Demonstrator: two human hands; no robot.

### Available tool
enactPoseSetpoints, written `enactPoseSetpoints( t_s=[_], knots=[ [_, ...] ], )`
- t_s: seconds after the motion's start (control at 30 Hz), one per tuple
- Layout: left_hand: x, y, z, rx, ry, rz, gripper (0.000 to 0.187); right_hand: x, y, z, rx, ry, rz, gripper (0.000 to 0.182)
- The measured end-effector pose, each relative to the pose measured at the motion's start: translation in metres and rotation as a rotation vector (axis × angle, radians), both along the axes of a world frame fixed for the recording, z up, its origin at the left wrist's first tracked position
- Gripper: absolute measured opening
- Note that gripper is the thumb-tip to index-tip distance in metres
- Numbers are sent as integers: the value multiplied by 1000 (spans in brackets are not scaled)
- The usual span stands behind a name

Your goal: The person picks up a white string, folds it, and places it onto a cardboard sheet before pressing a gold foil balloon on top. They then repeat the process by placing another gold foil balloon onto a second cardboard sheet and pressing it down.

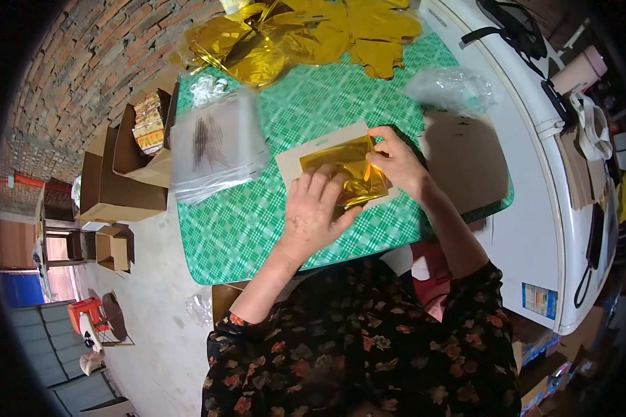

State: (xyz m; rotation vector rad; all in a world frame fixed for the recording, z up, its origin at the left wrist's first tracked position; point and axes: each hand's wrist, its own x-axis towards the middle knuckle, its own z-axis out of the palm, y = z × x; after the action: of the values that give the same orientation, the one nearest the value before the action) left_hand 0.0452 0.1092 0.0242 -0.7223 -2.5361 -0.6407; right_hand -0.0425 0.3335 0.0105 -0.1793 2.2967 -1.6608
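Observation:
A folded gold foil sheet (pixel 335 154) lies on a beige card (pixel 290 164) near the front of the green checked table. My left hand (pixel 309 215) rests on the foil's lower left, fingers bent a little but spread over it, holding nothing. At the card's right edge, my right hand (pixel 400 165) has its thumb and forefinger closed on the foil; its other fingers are partly hidden. To the left is a stack of clear plastic bags (pixel 219 142). More gold foil pieces (pixel 313 35) are heaped at the back of the table.
A stack of beige cards (pixel 466 163) lies on the table's right, with a crumpled clear plastic bag (pixel 452 90) behind it. The white fridge (pixel 528 229) borders the table's right side. Cardboard boxes (pixel 122 181) stand on the left, and the green tablecloth (pixel 233 240) shows in front.

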Motion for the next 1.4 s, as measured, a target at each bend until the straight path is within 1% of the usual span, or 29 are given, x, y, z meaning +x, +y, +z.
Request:
enactPoseSetpoints(
  t_s=[0.07,0.1,0.2,0.23,0.27,0.33,0.43,0.53,0.57,0.67,0.7,0.8,0.83,0.9,1.03,1.1,1.2,1.3,1.4],
  knots=[
    [-3,-11,2,72,-33,15,60,-2,-1,-5,-19,18,-2,45],
    [-6,-16,5,120,-50,44,54,-4,-1,-8,-29,26,-3,45],
    [-20,-32,3,278,-81,89,47,-10,-2,-20,-41,108,6,50],
    [-20,-35,6,311,-156,142,40,-10,-2,-22,-42,106,-3,49],
    [-24,-40,6,352,-172,144,37,-9,-4,-17,-44,104,-13,49],
    [-26,-43,12,413,-287,151,36,-8,-9,-12,-28,124,-28,48],
    [-33,-41,10,385,-323,93,38,-7,-13,-12,40,172,-37,47],
    [-35,-31,5,280,-283,19,41,-6,-15,-14,125,201,-29,47],
    [-37,-28,1,238,-266,-11,46,-6,-16,-14,148,222,-28,47],
    [-38,-17,-8,43,-184,-6,51,-6,-18,-13,186,255,-18,45],
    [-38,-14,-11,12,-230,-14,56,-6,-18,-11,193,263,-14,45],
    [-37,-6,-15,-91,-181,15,59,-5,-19,-7,202,258,-11,43],
    [-37,-5,-22,-92,-159,17,62,-5,-18,-6,194,260,-7,42],
    [-35,-1,-27,-119,-148,33,64,-5,-18,-6,177,264,0,41],
    [-35,5,-38,-123,-107,44,71,-4,-17,-7,260,396,-2,36],
    [-34,6,-38,-141,-109,48,72,-5,-12,-8,299,505,6,33],
    [-34,7,-39,-165,-118,54,72,-1,-6,-10,283,570,-34,28],
    [-33,7,-36,-192,-157,60,71,2,1,-12,299,621,-64,25],
    [-32,8,-34,-209,-181,67,71,10,3,-12,329,606,-80,27]
  ],
)
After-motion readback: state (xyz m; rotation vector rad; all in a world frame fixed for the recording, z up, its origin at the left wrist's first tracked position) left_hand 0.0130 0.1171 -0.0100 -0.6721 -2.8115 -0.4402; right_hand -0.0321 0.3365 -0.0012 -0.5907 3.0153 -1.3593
